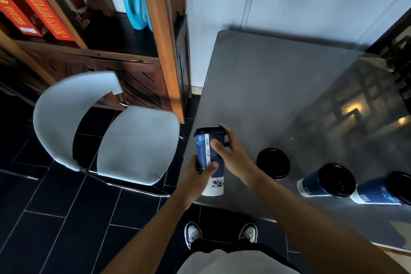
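Note:
A tall blue and white paper cup point(206, 155) with a black lid stands at the near left corner of the grey table point(266, 87). My left hand point(198, 176) grips its lower body, thumb across the front. My right hand point(231, 153) holds the upper part just below the lid, fingers curled round the far side. Three more lidded cups of the same kind stand on the table to the right: one point(273, 163) seen from above, one point(327, 181) further right and one point(387, 191) at the frame edge.
A pale blue chair point(133, 140) stands left of the table on dark floor tiles. Behind it is a wooden shelf unit point(164, 35) with a blue bottle point(134, 0) and red boxes point(42, 11). My shoes point(193, 233) are below the table's near edge.

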Demonstrator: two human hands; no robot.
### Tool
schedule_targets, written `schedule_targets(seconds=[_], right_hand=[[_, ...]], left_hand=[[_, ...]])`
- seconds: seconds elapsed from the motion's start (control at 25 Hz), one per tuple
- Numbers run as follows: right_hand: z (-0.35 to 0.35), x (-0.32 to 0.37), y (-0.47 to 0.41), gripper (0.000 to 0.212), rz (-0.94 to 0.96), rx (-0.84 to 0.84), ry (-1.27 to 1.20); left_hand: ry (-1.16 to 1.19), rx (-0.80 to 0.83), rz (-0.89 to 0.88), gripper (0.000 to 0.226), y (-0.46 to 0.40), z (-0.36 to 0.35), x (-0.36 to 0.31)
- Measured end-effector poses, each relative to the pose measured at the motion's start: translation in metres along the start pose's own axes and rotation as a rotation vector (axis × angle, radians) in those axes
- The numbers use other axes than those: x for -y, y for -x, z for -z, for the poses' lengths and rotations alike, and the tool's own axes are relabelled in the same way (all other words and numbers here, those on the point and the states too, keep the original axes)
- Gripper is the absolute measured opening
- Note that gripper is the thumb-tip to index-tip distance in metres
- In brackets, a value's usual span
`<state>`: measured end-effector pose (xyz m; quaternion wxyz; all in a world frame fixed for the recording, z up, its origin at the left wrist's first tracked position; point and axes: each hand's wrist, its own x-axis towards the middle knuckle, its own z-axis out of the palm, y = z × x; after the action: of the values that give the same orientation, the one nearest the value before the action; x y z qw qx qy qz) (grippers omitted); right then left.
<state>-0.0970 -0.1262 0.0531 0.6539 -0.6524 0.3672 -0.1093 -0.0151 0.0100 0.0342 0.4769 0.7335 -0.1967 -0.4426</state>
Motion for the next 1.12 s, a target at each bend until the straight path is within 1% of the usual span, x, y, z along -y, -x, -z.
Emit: schedule_targets(seconds=[0.04,0.12,0.2,0.24,0.28,0.4,0.48,0.56,0.72,0.76,0.8,0.88,0.92,1.0,1.08,1.12], right_hand=[[-0.001,-0.001,0.0,0.057,-0.031,-0.018,-0.068],[-0.004,-0.003,0.002,0.053,-0.137,-0.04,-0.191],[-0.01,-0.007,0.008,0.051,-0.269,-0.054,-0.255],[-0.014,-0.01,0.011,0.048,-0.318,-0.067,-0.287],[-0.019,-0.014,0.013,0.047,-0.357,-0.073,-0.323],[-0.03,-0.017,0.02,0.051,-0.449,-0.068,-0.417],[-0.031,-0.018,0.024,0.052,-0.486,-0.08,-0.449],[-0.031,-0.02,0.027,0.053,-0.528,-0.104,-0.497],[-0.029,-0.02,0.032,0.058,-0.619,-0.125,-0.606],[-0.026,-0.019,0.034,0.06,-0.649,-0.119,-0.627],[-0.024,-0.017,0.037,0.062,-0.684,-0.1,-0.672],[-0.022,-0.01,0.042,0.066,-0.736,-0.037,-0.76],[-0.022,-0.008,0.044,0.068,-0.735,-0.017,-0.769],[-0.022,-0.006,0.042,0.068,-0.711,0.003,-0.721],[-0.021,-0.002,0.041,0.068,-0.71,0.033,-0.723],[-0.02,0.0,0.041,0.069,-0.722,0.035,-0.732]], left_hand=[[0.036,-0.032,0.025,0.043,0.007,-0.002,-0.006],[0.205,-0.051,0.1,0.057,0.016,-0.006,-0.016],[0.365,-0.033,0.19,0.056,0.023,-0.006,-0.023],[0.401,-0.022,0.235,0.055,0.027,-0.005,-0.028],[0.418,-0.007,0.272,0.052,0.03,-0.004,-0.032],[0.448,0.039,0.401,0.043,0.04,-0.003,-0.042],[0.44,0.061,0.49,0.045,0.043,-0.003,-0.043],[0.447,0.059,0.539,0.048,0.045,-0.005,-0.041],[0.559,0.015,0.475,0.049,0.047,-0.01,-0.046],[0.532,0.033,0.486,0.054,0.048,-0.01,-0.045],[0.443,0.064,0.512,0.064,0.049,-0.008,-0.043],[0.192,0.137,0.533,0.09,0.049,-0.006,-0.04],[0.099,0.153,0.524,0.096,0.048,-0.004,-0.04],[0.037,0.132,0.458,0.093,0.046,-0.005,-0.035],[0.095,0.105,0.394,0.081,0.045,-0.004,-0.032],[0.154,0.12,0.371,0.075,0.045,-0.003,-0.031]])
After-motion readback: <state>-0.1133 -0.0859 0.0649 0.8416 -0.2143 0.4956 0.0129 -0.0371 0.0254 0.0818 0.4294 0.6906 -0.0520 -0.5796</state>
